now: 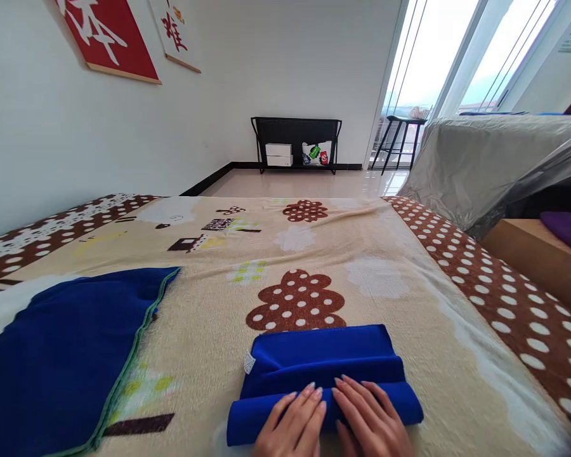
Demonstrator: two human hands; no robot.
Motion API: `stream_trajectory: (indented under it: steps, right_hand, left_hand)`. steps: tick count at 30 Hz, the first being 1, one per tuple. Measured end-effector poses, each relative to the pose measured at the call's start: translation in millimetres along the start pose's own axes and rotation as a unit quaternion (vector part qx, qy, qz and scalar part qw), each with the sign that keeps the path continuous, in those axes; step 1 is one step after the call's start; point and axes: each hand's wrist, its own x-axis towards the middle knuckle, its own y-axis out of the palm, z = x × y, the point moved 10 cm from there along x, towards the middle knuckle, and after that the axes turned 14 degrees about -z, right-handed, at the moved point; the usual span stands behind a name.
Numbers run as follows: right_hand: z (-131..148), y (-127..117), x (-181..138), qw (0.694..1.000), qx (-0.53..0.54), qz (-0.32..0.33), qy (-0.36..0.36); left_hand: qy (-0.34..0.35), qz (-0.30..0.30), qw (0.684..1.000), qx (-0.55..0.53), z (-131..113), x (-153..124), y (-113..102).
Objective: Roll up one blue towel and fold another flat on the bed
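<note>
Head view: the left hand [292, 424] and right hand [368, 419] lie open and flat, side by side, on the folded blue towel [321, 371] on the bed [400, 279]. Uneven pressing could likely skew its layers or drag the soft blanket.

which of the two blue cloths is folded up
The blue cloth under both hands, near the bottom middle, is folded into a thick bundle. The other blue cloth, at left, lies spread flat.
</note>
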Motion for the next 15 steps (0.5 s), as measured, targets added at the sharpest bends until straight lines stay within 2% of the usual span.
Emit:
stream_trajectory:
  steps: [2,3,6,11,13,15]
  right_hand:
    - [17.7,12.5,12.5,1.0,0.026,-0.01,-0.015]
    - [19.3,17.5,14.8,0.999,0.029,-0.006,-0.011]
    - [-1.0,19.9,4.6,0.999,0.016,0.023,0.021]
    - [-63.7,-12.6,-36.5,0.995,-0.062,0.042,0.071]
    - [-73.2,-22.7,-43.4,0.993,-0.074,0.036,0.082]
    - [-71.7,-27.7,-39.3,0.992,-0.079,0.016,0.1]
  left_hand:
    - [0.027,0.002,0.999,-0.018,-16.7,12.7,16.9]
    - [0.022,0.007,1.0,-0.013,-16.7,13.7,23.8]
    - [-0.029,0.032,0.999,0.021,6.4,-5.0,31.8]
    - [-0.104,0.03,0.992,0.058,57.1,-54.9,1.2]
    - [-0.123,0.03,0.99,0.065,64.1,-59.3,-9.7]
    - [-0.13,0.03,0.989,0.059,59.3,-50.7,-12.5]
